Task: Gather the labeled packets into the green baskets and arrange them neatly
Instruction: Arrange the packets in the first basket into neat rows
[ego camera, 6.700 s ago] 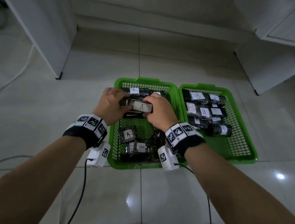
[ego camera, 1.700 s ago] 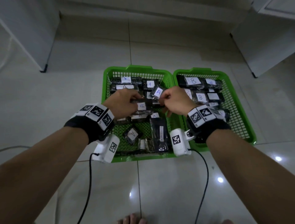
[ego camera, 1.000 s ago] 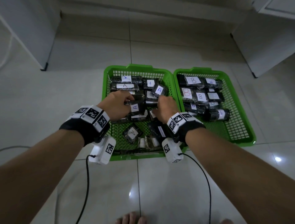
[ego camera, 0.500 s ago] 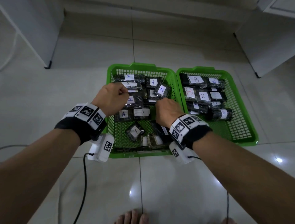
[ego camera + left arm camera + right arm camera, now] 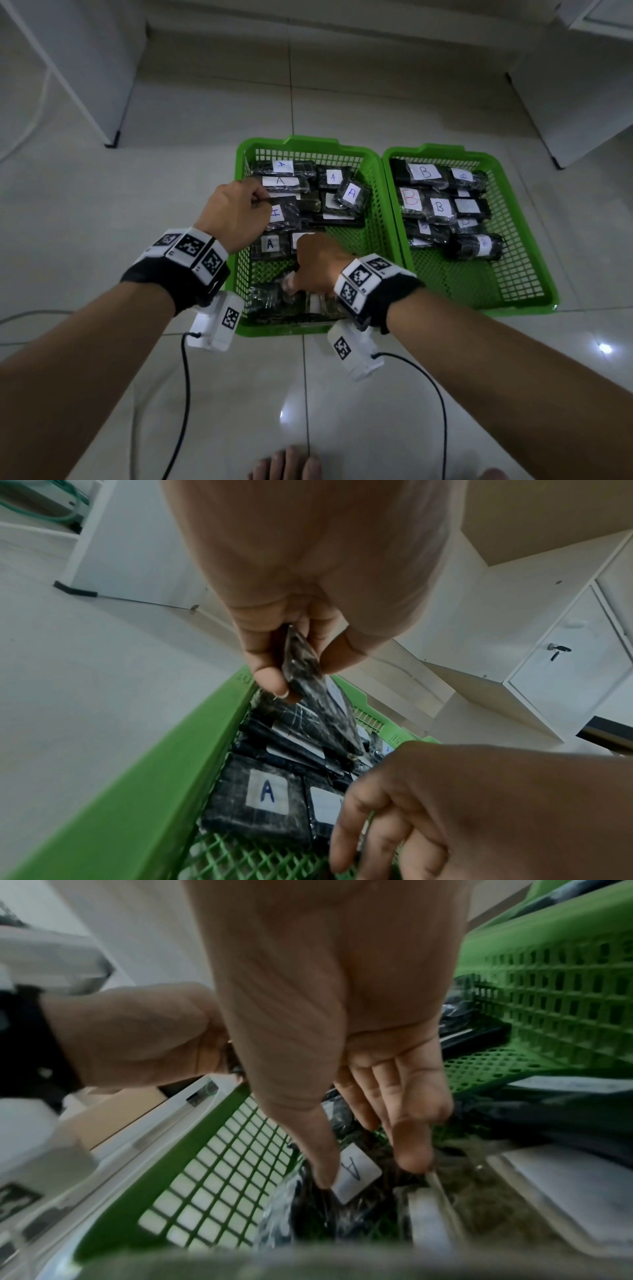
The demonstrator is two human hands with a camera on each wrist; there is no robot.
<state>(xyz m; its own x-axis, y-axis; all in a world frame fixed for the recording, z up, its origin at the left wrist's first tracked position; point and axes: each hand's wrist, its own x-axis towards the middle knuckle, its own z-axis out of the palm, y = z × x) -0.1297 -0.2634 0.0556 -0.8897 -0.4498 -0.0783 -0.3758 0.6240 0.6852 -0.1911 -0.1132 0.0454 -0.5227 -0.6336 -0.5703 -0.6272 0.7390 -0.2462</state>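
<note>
Left green basket (image 5: pixel 373 192), frame centre: black A-labelled packets. Left hand (image 5: pixel 236 214) pinches one packet (image 5: pixel 308 674) by its edge, grip pressed together. Right hand (image 5: pixel 317 265), grip spread (fingers straight), touches a small A packet (image 5: pixel 342 1185) at the basket's lower end. Right green basket (image 5: pixel 520 274): B-labelled packets (image 5: pixel 424 173).

The two green baskets (image 5: pixel 376 219) look like moulded plastic, lattice walls and floor, smooth semi-gloss rims. The packets (image 5: pixel 284 214) are dark, wrapped in crinkled glossy clear film that catches the light, each with a matt white paper label (image 5: pixel 270 244) inked by marker. The floor tiles (image 5: pixel 376 394), lower frame, are polished and reflective. The wristbands (image 5: pixel 191 270) appear matt black cloth.
</note>
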